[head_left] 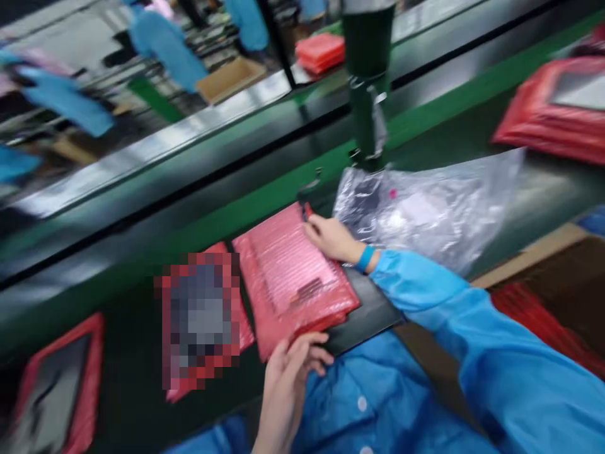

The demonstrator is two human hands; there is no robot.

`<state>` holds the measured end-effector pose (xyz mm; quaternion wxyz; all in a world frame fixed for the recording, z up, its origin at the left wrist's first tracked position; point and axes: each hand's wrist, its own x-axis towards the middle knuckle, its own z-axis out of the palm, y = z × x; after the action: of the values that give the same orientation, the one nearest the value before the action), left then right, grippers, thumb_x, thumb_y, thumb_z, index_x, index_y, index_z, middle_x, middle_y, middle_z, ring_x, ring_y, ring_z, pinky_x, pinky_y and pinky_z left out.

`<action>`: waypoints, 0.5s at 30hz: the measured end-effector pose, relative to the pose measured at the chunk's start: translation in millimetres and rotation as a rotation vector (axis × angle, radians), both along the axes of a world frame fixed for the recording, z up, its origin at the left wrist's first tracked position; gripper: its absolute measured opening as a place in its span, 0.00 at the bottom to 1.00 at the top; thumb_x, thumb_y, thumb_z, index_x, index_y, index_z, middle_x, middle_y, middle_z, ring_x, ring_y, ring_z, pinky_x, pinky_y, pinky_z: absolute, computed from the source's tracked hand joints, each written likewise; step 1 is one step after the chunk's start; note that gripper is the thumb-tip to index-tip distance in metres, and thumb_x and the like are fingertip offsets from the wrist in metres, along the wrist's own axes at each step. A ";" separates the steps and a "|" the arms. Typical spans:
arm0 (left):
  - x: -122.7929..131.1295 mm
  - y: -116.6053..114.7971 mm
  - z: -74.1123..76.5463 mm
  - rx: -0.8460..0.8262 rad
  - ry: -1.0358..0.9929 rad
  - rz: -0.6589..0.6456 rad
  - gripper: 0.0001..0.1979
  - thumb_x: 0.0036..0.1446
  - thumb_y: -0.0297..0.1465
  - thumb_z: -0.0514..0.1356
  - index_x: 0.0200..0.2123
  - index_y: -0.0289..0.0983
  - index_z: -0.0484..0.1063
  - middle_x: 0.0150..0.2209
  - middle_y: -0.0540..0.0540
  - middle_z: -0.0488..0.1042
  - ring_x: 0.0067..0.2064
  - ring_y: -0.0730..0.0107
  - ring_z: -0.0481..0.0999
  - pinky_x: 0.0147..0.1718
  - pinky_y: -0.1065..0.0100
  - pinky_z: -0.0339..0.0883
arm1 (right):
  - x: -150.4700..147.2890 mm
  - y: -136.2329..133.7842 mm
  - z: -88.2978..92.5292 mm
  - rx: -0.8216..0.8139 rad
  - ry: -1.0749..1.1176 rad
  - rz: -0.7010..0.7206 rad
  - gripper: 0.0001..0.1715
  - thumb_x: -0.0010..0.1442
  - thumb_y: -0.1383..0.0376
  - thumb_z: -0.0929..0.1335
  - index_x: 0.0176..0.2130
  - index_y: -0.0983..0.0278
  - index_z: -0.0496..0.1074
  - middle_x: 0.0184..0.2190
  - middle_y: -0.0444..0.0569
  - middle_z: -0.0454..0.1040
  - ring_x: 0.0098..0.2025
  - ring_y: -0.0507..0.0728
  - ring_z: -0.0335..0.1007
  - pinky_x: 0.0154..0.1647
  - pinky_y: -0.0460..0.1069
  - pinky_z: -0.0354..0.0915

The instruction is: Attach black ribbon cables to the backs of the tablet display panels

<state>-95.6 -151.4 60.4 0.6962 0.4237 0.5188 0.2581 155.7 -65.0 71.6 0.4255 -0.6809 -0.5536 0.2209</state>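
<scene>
A stack of red bubble-wrap bags lies in front of me, with a dark flat piece showing near its lower edge. At the stack's far right corner, my right hand is closed on a small black-and-red tool; its exact kind is blurred. My left hand is by the stack's near edge, its fingers loosely bent and apart, holding nothing. Whether its fingertips touch the bags, I cannot tell. To the right of the stack lies a crumpled clear plastic bag with a pale label inside.
Left on the dark bench lie a red bag with a pixelated panel and a red-edged flat device. A green post rises behind the plastic bag. More red packs lie far right; an open carton stands below. Co-workers are beyond.
</scene>
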 end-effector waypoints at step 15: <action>19.2 -1.2 -15.4 1.339 0.974 -0.494 0.17 0.69 0.25 0.50 0.29 0.39 0.73 0.25 0.45 0.73 0.28 0.62 0.75 0.29 0.65 0.64 | 26.2 2.1 -50.8 0.242 0.009 -0.087 0.20 0.71 0.61 0.64 0.27 0.59 0.59 0.21 0.41 0.62 0.24 0.53 0.57 0.31 0.50 0.49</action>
<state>-76.4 -152.6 45.0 0.0361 0.9090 0.3909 0.1403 182.0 -63.0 20.7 0.5161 -0.6471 -0.5442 0.1368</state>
